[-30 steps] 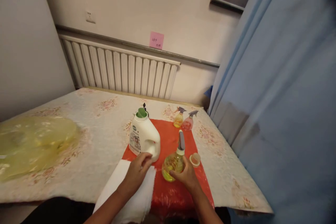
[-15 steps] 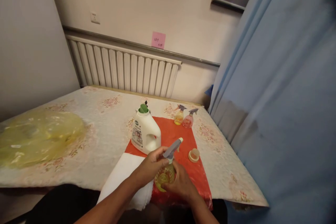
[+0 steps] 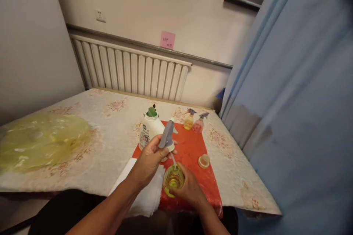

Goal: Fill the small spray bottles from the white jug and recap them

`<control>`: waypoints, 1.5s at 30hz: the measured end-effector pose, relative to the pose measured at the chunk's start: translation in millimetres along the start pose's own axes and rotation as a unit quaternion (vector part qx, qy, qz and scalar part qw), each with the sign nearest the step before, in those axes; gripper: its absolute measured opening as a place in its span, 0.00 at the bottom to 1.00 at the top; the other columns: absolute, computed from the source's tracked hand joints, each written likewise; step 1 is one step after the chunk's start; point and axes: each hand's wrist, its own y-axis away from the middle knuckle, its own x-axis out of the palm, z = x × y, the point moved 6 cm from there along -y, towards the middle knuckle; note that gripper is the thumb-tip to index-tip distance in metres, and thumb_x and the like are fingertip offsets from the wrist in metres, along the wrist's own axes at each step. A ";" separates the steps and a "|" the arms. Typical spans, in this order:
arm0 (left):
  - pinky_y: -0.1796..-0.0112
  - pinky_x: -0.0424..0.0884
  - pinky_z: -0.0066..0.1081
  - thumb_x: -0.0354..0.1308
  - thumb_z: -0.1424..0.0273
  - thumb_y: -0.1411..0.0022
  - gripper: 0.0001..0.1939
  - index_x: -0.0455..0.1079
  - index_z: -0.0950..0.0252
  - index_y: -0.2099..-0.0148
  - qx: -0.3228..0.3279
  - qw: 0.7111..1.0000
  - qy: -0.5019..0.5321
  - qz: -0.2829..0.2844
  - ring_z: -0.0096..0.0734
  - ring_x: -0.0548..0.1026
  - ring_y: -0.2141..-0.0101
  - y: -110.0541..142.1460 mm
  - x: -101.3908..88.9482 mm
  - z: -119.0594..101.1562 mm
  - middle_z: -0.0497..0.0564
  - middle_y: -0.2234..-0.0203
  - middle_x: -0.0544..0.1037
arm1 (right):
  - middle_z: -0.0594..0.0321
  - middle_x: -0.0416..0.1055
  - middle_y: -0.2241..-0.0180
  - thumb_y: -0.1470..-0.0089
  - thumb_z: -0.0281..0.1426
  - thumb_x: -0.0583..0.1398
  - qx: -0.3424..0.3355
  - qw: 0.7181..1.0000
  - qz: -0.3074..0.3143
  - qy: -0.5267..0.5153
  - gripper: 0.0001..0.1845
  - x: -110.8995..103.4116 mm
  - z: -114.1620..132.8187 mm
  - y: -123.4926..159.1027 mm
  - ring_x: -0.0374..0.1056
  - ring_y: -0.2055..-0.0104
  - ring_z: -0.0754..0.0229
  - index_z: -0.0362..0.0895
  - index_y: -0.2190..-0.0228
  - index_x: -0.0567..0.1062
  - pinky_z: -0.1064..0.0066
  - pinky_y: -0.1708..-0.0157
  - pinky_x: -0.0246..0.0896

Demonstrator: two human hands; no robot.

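Note:
My left hand [image 3: 151,158] grips a grey trigger spray head [image 3: 167,137] by its pale collar, above the bottle. Its thin dip tube [image 3: 173,158] reaches down to the mouth of a clear yellow-green bottle [image 3: 173,181]. My right hand [image 3: 188,187] is wrapped around that bottle from the right; some liquid shows inside. Behind my left hand stands a white detergent jug [image 3: 149,130] without a cap, a green piece [image 3: 152,111] in its neck. To the right of the bottle, a pale round cap [image 3: 204,161] lies on the red sheet [image 3: 190,147].
A yellow spray bottle [image 3: 188,121] and a pink spray bottle [image 3: 198,126] stand at the sheet's far edge. A folded white cloth [image 3: 146,198] lies at the near left. A yellow plastic bag [image 3: 46,139] spreads over the floral tablecloth [image 3: 116,125]. A blue curtain [image 3: 289,99] hangs at right.
My left hand has come from beside the jug to the bottle's spray head and lifted it off the neck. My right hand has kept hold of the bottle, which moved slightly left.

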 end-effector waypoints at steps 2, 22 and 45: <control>0.62 0.69 0.29 0.60 0.64 0.38 0.13 0.69 0.61 0.52 0.015 1.000 -0.007 -0.009 0.28 0.75 0.65 0.8 0.2 -7.0 0.52 0.55 0.76 | 0.69 0.71 0.69 0.62 0.26 0.66 0.006 1.000 0.006 -0.008 0.19 0.7 2.5 0.0 0.65 0.69 0.63 0.45 0.64 0.71 0.74 0.68 0.63; 0.60 0.72 0.34 0.57 0.65 0.35 0.13 0.68 0.63 0.50 0.050 0.994 -0.099 0.014 0.33 0.76 0.67 10.8 -3.2 -30.0 0.52 0.63 0.78 | 0.67 0.72 0.68 0.61 0.29 0.66 0.005 1.000 0.015 0.006 0.21 -1.0 7.2 -3.8 0.66 0.68 0.61 0.45 0.61 0.71 0.72 0.66 0.63; 0.68 0.77 0.22 0.51 0.79 0.34 0.07 0.71 0.69 0.60 0.003 0.940 0.241 -0.242 0.29 0.80 0.66 -5.8 -100.0 -3.3 0.56 0.64 0.80 | 0.64 0.75 0.63 0.65 0.25 0.67 0.049 0.998 0.026 0.028 0.26 9.8 1.2 -14.7 0.71 0.63 0.57 0.46 0.59 0.73 0.68 0.61 0.68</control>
